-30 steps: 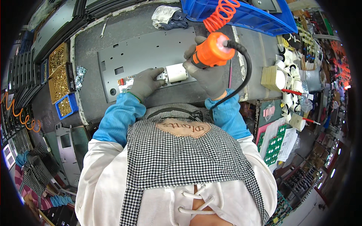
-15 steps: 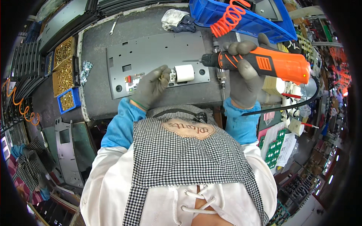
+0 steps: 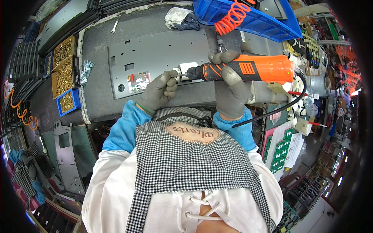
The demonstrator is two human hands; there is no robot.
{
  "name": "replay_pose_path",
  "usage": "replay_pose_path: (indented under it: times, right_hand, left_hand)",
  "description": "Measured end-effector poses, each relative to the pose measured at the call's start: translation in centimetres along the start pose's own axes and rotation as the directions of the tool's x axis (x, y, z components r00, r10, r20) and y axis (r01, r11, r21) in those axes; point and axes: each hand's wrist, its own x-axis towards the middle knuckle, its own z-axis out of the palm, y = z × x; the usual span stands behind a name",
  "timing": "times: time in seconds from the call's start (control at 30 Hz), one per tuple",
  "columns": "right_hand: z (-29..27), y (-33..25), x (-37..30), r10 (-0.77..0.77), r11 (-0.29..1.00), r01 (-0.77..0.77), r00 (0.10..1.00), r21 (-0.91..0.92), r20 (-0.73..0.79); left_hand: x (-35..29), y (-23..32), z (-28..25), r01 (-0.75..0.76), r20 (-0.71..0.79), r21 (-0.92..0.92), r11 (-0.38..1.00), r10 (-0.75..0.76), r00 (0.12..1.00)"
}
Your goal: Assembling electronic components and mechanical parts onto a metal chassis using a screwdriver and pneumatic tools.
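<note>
Beside the tabletop's (image 3: 97,50) left edge: boxes (image 3: 77,72) of brass-coloured small parts (image 3: 63,79); blue plastic tray (image 3: 79,100), likewise filled. Inside that edge: clear bag (image 3: 86,73), silvery contents. Mid-tabletop: flat grey metal panel (image 3: 178,50), pierced, bearing a small clear packet (image 3: 140,80). Left hand (image 3: 157,91), grey-gloved, fingers curled together at the screwdriver's bit; anything pinched, hidden. White cylinder (image 3: 188,66), toward the panel's near right corner. Right hand (image 3: 232,85), gloved, wrapped round an orange-and-black power screwdriver (image 3: 268,68).

1. A wrench (image 3: 115,24) lies near the far edge of the desk (image 3: 97,44).
2. A crumpled white-and-dark rag (image 3: 178,18) lies beside a blue crate (image 3: 268,32).
3. A red coiled hose (image 3: 233,18) overlaps the crate.
4. Green circuit boards (image 3: 280,153) lie beside white sheets (image 3: 293,151).
</note>
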Motion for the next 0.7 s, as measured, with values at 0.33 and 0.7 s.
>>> replay_pose_path:
  times: [0.33, 0.7]
  right_hand:
    - [-0.9, 0.5, 0.2, 0.216, 0.975, -0.224, 0.923, 0.012, -0.318]
    - [0.2, 5.1, -2.1, 0.125, 0.851, -0.109, 0.992, -0.513, -0.004]
  left_hand:
    - [-1.6, 0.9, 1.1, 0.017, -0.185, 0.797, 0.604, 0.217, 0.959]
    - [-1.7, 1.5, -3.1, 0.058, -0.379, 0.223, 0.973, 0.032, 0.925]
